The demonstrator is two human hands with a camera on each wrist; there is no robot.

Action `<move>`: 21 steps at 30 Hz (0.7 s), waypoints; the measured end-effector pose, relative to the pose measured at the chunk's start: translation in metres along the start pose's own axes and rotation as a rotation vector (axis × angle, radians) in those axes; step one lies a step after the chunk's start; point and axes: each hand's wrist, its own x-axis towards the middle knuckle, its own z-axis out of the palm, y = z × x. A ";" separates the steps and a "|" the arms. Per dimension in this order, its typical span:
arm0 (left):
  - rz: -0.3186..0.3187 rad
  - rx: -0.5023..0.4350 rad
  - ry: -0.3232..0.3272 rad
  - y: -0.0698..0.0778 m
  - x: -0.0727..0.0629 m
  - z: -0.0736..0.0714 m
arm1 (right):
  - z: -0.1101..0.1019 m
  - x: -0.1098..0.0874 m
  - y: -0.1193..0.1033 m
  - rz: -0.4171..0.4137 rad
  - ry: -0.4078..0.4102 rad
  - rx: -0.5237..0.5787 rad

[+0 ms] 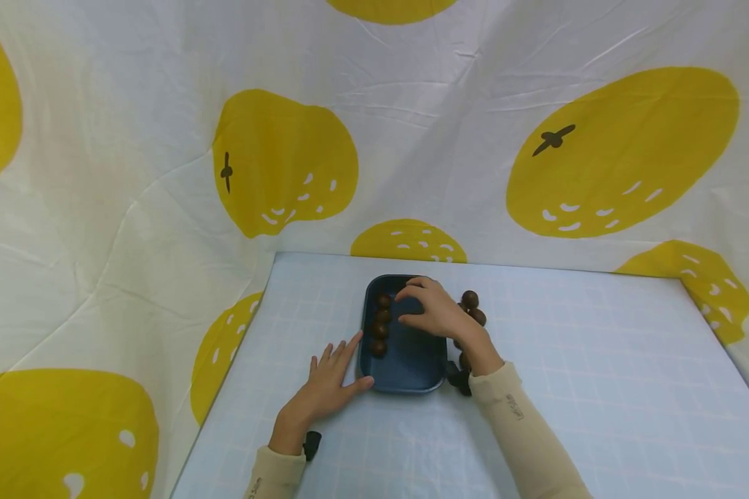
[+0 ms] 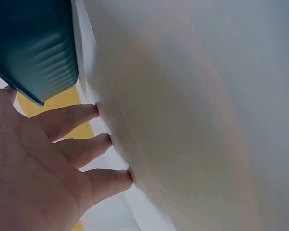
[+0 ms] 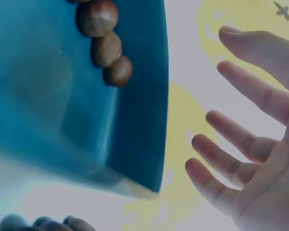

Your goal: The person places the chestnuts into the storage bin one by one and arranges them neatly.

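A dark blue rectangular tray (image 1: 412, 364) lies on the table. Down its left side runs a row of several brown chestnuts (image 1: 380, 330), also visible as round nuts (image 3: 97, 18) in the right wrist view. Over the upper part of the tray is my right hand (image 1: 435, 312), its fingers spread apart and holding nothing. My left hand (image 1: 327, 387) rests on the table at the tray's lower left, index fingertip and thumb right by the rim. In the left wrist view, three fingertips of that hand (image 2: 33, 159) press on the tabletop.
More chestnuts (image 1: 470, 299) lie in a loose group just right of the tray, partly hidden by the right hand and forearm. The table has a pale checked cover (image 1: 599, 374). Behind and to the left hangs a white cloth (image 1: 412, 166) with big yellow fruit prints.
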 end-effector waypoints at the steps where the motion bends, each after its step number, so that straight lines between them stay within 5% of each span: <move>1: -0.001 0.001 -0.001 0.000 0.000 0.000 | -0.001 -0.002 0.001 0.004 0.011 0.012; 21: 0.045 -0.018 0.006 0.001 -0.002 -0.003 | -0.018 -0.046 0.035 0.128 0.231 0.157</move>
